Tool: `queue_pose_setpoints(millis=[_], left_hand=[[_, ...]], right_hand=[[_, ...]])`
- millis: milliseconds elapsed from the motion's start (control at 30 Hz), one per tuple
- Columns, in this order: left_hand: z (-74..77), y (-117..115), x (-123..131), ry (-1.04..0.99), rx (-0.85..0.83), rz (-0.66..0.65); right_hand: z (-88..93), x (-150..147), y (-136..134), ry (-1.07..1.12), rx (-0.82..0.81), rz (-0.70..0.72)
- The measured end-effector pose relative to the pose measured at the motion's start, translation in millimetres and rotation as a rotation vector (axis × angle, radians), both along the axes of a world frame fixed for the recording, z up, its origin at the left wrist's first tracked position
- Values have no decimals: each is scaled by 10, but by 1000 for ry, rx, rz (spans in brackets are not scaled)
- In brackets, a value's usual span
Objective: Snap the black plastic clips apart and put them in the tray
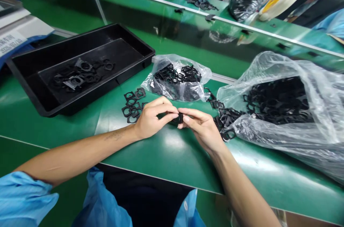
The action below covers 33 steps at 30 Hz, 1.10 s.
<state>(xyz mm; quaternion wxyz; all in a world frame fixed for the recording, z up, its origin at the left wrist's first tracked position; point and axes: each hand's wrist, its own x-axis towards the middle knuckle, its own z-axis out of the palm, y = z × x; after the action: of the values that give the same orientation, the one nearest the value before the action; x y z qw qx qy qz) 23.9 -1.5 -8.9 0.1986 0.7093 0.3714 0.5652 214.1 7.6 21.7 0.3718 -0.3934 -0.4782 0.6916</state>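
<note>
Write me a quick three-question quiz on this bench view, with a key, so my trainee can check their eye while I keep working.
1. True or false: the black tray is empty.
2. What do the left hand and right hand have at their fingertips? A) a screwdriver; B) a small black part; C) a roll of tape.
3. Which lies farther to the right: the smaller clear bag or the larger clear bag?

Key:
1. False; black pieces lie in it.
2. B.
3. The larger clear bag.
</note>
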Motion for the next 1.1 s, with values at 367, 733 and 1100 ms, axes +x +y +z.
queue_pose_setpoints(millis=[367, 733, 1100], left_hand=[[2, -14, -3, 20, 14, -3], [14, 21, -30, 21, -44, 30], [17, 1, 10, -49, -66, -19]], right_hand=[[13, -22, -22, -92, 123, -8], [30, -8, -45, -253, 385, -117], [13, 5, -33, -244, 469, -159]])
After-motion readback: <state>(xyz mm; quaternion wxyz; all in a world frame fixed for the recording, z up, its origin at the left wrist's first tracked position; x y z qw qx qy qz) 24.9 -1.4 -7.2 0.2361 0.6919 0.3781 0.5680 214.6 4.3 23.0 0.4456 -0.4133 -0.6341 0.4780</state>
